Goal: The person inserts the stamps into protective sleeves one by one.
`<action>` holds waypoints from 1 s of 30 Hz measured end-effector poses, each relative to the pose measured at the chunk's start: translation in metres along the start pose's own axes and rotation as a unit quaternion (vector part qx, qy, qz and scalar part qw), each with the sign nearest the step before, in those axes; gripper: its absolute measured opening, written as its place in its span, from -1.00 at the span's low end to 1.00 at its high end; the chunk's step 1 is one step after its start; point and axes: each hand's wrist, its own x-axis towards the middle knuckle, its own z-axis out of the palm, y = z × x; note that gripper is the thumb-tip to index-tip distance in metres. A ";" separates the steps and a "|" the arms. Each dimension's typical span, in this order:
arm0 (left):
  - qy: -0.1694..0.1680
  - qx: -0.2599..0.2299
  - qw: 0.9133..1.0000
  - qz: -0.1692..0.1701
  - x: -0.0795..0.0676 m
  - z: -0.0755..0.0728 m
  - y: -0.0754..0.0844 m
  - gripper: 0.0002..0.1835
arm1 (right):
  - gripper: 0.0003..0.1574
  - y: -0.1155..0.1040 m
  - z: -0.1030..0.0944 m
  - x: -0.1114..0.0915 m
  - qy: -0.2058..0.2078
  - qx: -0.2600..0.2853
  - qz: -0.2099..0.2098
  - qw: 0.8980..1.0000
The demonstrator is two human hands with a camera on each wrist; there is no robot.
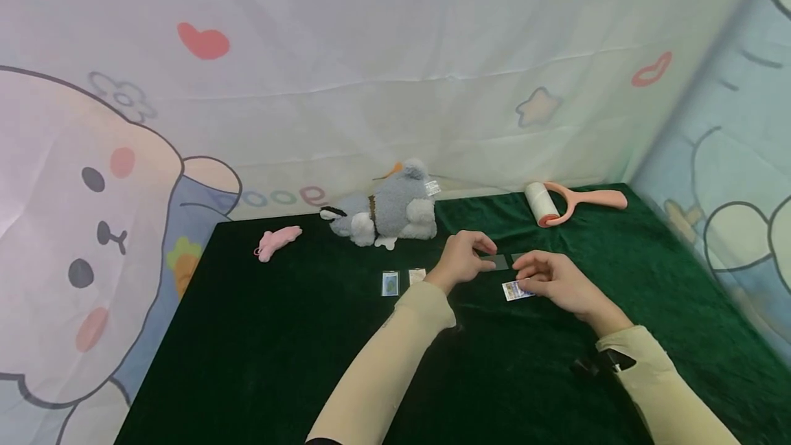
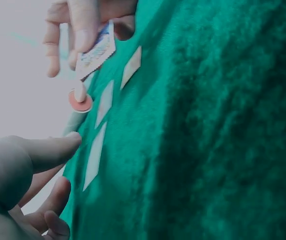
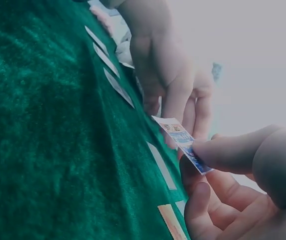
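In the right half of the green table (image 1: 247, 362), a printed stamp (image 1: 516, 290) sits seemingly clear of the cloth in the right hand (image 1: 562, 283), the nearer one, which pinches it between thumb and finger. The stamp's long axis runs roughly sideways, its free end toward the left hand (image 1: 460, 259), whose thumb and fingers stand apart with nothing seen held. Just beyond, toward the far edge, lie a grey slip (image 1: 497, 263) by the left thumb, contact unclear, and a second slip (image 1: 516, 257), partly hidden by the right fingers. Leftward, past the left hand, lie a blue card (image 1: 390, 283) and a pale card (image 1: 417, 275). Near the far edge rest a grey plush (image 1: 395, 208), a pink plush (image 1: 278, 242) toward the left corner, and a lint roller (image 1: 542, 204) toward the right.
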 end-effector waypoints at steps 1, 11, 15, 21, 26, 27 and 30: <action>-0.001 0.008 1.000 -0.005 0.001 0.002 0.001 -0.76 | -0.54 0.000 0.000 0.000 0.000 -0.001 -0.002 1.000; -0.006 0.060 0.998 -0.035 0.005 0.010 0.002 -0.77 | -0.56 0.001 -0.001 0.001 -0.001 -0.014 -0.022 1.000; -0.008 0.060 0.998 -0.033 0.006 0.010 0.003 -0.80 | -0.56 -0.002 -0.003 0.000 0.003 -0.021 -0.021 1.000; -0.010 0.064 0.997 -0.038 0.007 0.010 0.003 -0.86 | -0.57 -0.004 -0.002 0.000 0.003 -0.021 -0.016 1.000; -0.018 0.063 0.997 -0.036 0.008 0.008 0.004 -0.88 | -0.57 -0.006 -0.002 -0.001 0.009 -0.011 -0.005 1.000; -0.019 0.060 0.997 -0.037 0.007 0.006 0.004 -0.89 | -0.58 -0.007 -0.002 -0.001 0.011 -0.010 -0.002 1.000; -0.019 0.045 0.998 -0.039 0.005 0.002 0.007 -0.91 | -0.62 -0.008 -0.002 -0.002 0.016 -0.006 0.004 1.000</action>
